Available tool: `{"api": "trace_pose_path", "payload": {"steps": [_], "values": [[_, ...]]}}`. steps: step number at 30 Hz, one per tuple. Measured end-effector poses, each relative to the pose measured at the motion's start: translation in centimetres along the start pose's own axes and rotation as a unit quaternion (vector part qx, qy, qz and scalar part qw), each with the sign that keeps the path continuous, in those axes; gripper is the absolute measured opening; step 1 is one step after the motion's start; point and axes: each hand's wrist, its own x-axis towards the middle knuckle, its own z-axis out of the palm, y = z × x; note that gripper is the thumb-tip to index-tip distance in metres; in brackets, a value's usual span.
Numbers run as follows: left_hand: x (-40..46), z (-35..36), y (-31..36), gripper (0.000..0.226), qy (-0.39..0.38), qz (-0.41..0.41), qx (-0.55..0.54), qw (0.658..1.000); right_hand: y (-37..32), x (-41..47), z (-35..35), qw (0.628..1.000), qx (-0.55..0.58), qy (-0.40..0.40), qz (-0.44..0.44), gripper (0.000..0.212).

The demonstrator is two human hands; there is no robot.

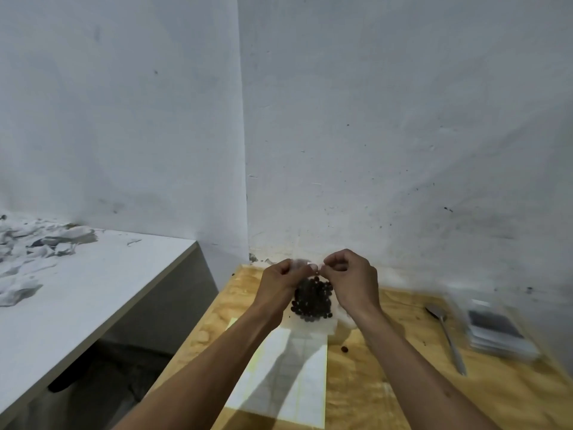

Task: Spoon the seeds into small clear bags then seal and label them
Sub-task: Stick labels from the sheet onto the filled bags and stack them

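A small clear bag (312, 301) hangs in the air above the wooden table (387, 392), its lower part full of dark round seeds. My left hand (277, 282) pinches the bag's top edge at the left. At the right of that same edge, my right hand (352, 280) pinches it too. The two thumbs nearly meet over the bag's mouth. A metal spoon (446, 333) lies on the table to the right, apart from both hands. One loose seed (344, 349) lies on the wood under the bag.
A sheet of white labels (285, 380) lies on the table below my arms. A clear box (499, 330), blurred, stands at the right near the wall. A white bench (93, 283) with crumpled paper (34, 249) stands to the left across a gap.
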Motion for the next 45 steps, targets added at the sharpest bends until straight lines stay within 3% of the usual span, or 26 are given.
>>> {"api": "trace_pose_path", "payload": {"steps": [5, 8, 11, 13, 15, 24, 29, 33, 36, 42, 45], "values": [[0.3, 1.2, -0.2, 0.012, 0.012, 0.009, 0.013, 1.0, 0.4, 0.2, -1.0, 0.998, -0.049, 0.022, 0.041, 0.051], [0.5, 1.5, -0.1, 0.01, 0.003, -0.002, -0.005, 1.0, 1.2, 0.4, -1.8, 0.994, 0.02, -0.005, 0.108, 0.073], [0.7, 2.0, -0.2, 0.013, -0.025, -0.01, 0.0, 1.0, 2.0, 0.6, -2.4, 0.977, 0.144, -0.055, 0.145, 0.052], [0.8, 2.4, -0.4, 0.015, -0.03, -0.009, 0.009, 0.999, 2.3, 0.6, -2.7, 0.976, 0.166, -0.053, 0.131, 0.028], [0.8, 2.8, -0.6, 0.015, -0.019, -0.009, 0.022, 1.0, 2.5, 0.6, -2.8, 0.98, 0.157, -0.039, 0.113, 0.019], [1.1, 5.5, -1.6, 0.021, 0.032, -0.028, 0.049, 0.998, 3.7, 0.8, -4.0, 0.99, 0.088, -0.035, 0.103, 0.026], [1.6, 7.8, -1.8, 0.014, 0.025, -0.034, 0.022, 0.999, 5.9, 0.6, -7.5, 0.977, 0.041, -0.155, 0.137, 0.031], [1.5, 11.3, -3.3, 0.033, -0.089, -0.078, 0.087, 0.989, 8.1, 0.8, -11.8, 0.982, 0.042, -0.05, 0.177, 0.025], [1.4, 15.0, -4.4, 0.043, -0.116, -0.076, 0.117, 0.983, 8.9, 0.8, -15.4, 0.977, 0.059, 0.047, 0.199, 0.035], [1.0, 23.6, -4.8, 0.064, -0.163, -0.053, 0.163, 0.972, 11.9, 1.5, -21.3, 0.967, -0.141, 0.138, 0.159, 0.064], [0.6, 27.1, -5.0, 0.048, -0.197, -0.022, 0.233, 0.952, 12.8, 2.0, -23.2, 0.959, -0.189, 0.146, 0.153, 0.064]]}}
